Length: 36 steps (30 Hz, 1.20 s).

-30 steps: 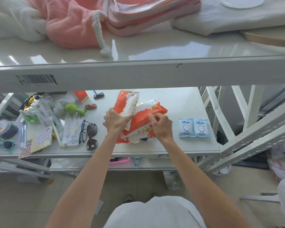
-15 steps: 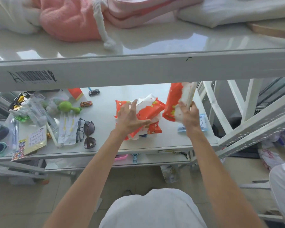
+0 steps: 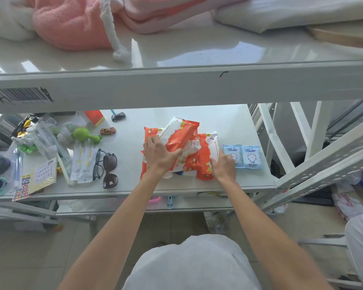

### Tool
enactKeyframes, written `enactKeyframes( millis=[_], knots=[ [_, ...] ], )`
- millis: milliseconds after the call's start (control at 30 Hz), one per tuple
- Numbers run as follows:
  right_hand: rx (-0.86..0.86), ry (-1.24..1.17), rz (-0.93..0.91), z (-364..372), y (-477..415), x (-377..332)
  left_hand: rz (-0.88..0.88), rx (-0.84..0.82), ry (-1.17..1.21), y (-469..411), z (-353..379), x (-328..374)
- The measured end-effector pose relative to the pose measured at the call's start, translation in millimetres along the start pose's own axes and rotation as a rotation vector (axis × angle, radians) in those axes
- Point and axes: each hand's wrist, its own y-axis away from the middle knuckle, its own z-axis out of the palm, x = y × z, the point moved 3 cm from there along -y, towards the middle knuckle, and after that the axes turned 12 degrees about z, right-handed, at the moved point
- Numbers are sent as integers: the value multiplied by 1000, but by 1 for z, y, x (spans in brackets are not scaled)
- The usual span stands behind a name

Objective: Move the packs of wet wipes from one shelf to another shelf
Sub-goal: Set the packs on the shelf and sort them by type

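Note:
Several orange-and-white packs of wet wipes lie in a loose pile on the lower shelf (image 3: 235,126). My left hand (image 3: 158,155) grips the top pack (image 3: 180,132), which is tilted up at its far end. To the right, my right hand (image 3: 223,166) rests on another orange pack (image 3: 205,155) that lies flat on the shelf, fingers curled around its near right edge. More orange packs (image 3: 150,132) sit under and behind the two, partly hidden by my hands. Two small blue wipe sachets (image 3: 243,156) lie just right of my right hand.
The upper shelf (image 3: 176,88) crosses the top, holding pink and white towels (image 3: 71,24). On the lower shelf's left lie sunglasses (image 3: 109,166), spectacles, a green toy (image 3: 83,133), toy cars (image 3: 107,131), sticker sheets and clear packets. White slanted frame bars (image 3: 323,164) stand at the right.
My right hand has brought the orange pack it held up at the right down onto the shelf beside the pile. My left hand has closed on the top pack.

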Motion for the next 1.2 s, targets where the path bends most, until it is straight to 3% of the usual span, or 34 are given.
enactKeyframes(
  millis=[100, 133, 200, 267, 400, 500, 633, 833, 967, 1033, 1100, 1200],
  knots=[
    [188, -145, -123, -19, 7, -17, -49, 40, 85, 10, 1, 11],
    [120, -318, -133, -27, 12, -25, -56, 47, 113, 14, 3, 17],
    [-243, -671, -72, -31, 18, -44, -40, 47, 157, 22, 13, 31],
    [-509, -846, 45, -30, 19, -52, 34, 14, 185, 30, 23, 49],
    [-392, -978, 173, -41, 3, -30, 262, -149, 250, 30, 28, 72],
    [-224, -851, 112, -56, -12, -6, 320, -119, 98, 11, 14, 55],
    [-171, -668, 36, -54, -22, 5, 175, -201, -241, -13, 3, 6],
    [-214, -434, 9, -17, -24, -8, 204, -373, -349, -15, 14, -14],
    [-18, -129, 34, -24, -26, -7, 123, -252, -250, -12, 11, -22],
    [111, -237, -2, -38, -16, -9, 36, -181, -118, -11, 9, -17],
    [18, -450, -84, -48, 2, -21, -35, -124, -26, -6, 11, 2],
    [-408, -633, -89, -47, 26, -46, -46, -154, 115, 5, 31, 46]
  ],
)
